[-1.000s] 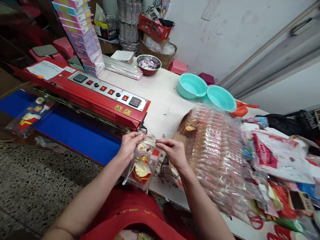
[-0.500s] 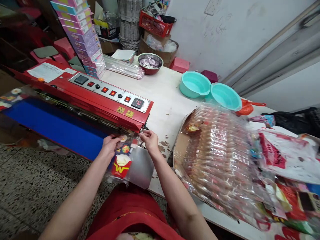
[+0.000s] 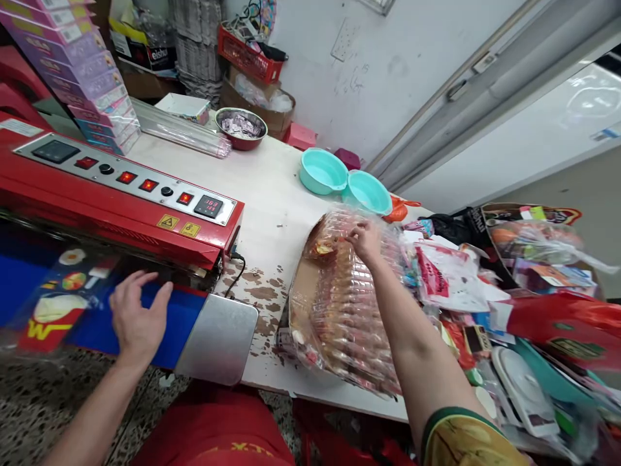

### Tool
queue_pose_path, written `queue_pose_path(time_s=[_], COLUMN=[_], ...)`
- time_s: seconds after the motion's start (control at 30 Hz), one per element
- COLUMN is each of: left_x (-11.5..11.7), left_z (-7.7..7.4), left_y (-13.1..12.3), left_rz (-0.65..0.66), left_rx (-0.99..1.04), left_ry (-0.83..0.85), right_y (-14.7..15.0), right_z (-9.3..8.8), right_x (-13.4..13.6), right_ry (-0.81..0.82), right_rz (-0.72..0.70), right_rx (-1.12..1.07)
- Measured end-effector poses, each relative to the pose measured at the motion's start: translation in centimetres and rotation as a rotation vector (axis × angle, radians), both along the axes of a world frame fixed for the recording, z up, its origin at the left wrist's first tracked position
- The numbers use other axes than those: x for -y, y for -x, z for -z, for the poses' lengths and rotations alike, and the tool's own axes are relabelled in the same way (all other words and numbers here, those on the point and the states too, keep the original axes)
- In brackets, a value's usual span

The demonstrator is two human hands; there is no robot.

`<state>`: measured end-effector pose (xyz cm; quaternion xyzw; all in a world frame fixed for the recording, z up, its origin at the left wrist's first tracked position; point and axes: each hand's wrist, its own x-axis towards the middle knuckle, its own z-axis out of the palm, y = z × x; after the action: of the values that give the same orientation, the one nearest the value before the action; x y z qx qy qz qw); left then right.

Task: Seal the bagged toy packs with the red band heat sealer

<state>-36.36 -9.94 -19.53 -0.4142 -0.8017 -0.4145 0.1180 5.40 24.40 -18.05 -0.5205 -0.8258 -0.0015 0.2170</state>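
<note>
My left hand (image 3: 138, 314) lies flat with fingers spread on the blue belt (image 3: 169, 323) of the red sealing machine (image 3: 116, 194). Just left of it a clear toy packet (image 3: 53, 304) with a red and yellow fries print rides on the belt, blurred. My right hand (image 3: 365, 241) reaches across to the far end of a stack of clear filled packets (image 3: 349, 304) lying on a cardboard sheet. Its fingers curl down onto the top packet there. Whether they grip it is unclear.
Two teal bowls (image 3: 344, 181) stand behind the stack. A steel bowl of small pieces (image 3: 241, 126) and stacked purple boxes (image 3: 82, 71) sit at the back left. Loose bags and packaging (image 3: 509, 304) crowd the right side. A metal plate (image 3: 218, 340) ends the belt.
Both hands fed the toy packet into the sealer. The packet has moved left along the belt. My left hand let go and lies flat; my right hand moved right to the stack.
</note>
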Motion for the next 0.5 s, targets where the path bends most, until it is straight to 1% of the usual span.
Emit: queue_pose_path(time_s=[0.03, 0.07, 0.13, 0.17, 0.23, 0.27, 0.3, 0.33, 0.37, 0.4, 0.43, 0.47, 0.5], left_x=[-0.1, -0.3, -0.9, -1.4, -2.7, -3.5, -4.4, -5.3, -6.3, -7.1, -7.8, -8.4, -8.7], left_z=[-0.1, -0.4, -1.6, -2.4, -4.6, -5.9, -7.1, -8.3, -9.3, -10.2, -10.8, -11.1, -11.2], left_y=[-1.4, -2.8, -5.3, -6.4, -8.5, -9.4, -10.1, -10.7, -11.0, -11.2, -11.3, -11.1, -10.8], left_rz=[0.032, 0.071, 0.190, 0.255, 0.383, 0.447, 0.516, 0.590, 0.663, 0.723, 0.763, 0.776, 0.761], left_rx=[0.022, 0.056, 0.166, 0.238, 0.416, 0.517, 0.620, 0.728, 0.840, 0.957, 1.075, 1.189, 1.290], left_ry=[0.013, 0.025, 0.035, 0.035, 0.023, 0.000, -0.029, -0.061, -0.092, -0.113, -0.111, -0.087, -0.053], right_y=[0.3, 0.8, 2.0, 2.7, 4.3, 5.2, 6.0, 6.9, 7.8, 8.7, 9.7, 10.5, 11.4], right_z=[-0.9, -2.1, -5.5, -7.4, -11.0, -12.4, -13.4, -14.0, -14.2, -14.0, -13.5, -12.7, -11.7], right_x=[0.5, 1.3, 3.8, 5.5, 9.0, 10.7, 12.3, 13.8, 15.0, 16.0, 16.8, 17.5, 18.0], right_ry=[-0.004, -0.003, 0.015, 0.024, 0.018, 0.032, 0.057, 0.094, 0.150, 0.226, 0.317, 0.417, 0.516], right_rz=[-0.082, -0.170, -0.361, -0.415, -0.432, -0.442, -0.451, -0.456, -0.456, -0.452, -0.442, -0.427, -0.408], right_rx=[-0.056, -0.132, -0.285, -0.344, -0.450, -0.502, -0.555, -0.607, -0.654, -0.698, -0.741, -0.784, -0.828])
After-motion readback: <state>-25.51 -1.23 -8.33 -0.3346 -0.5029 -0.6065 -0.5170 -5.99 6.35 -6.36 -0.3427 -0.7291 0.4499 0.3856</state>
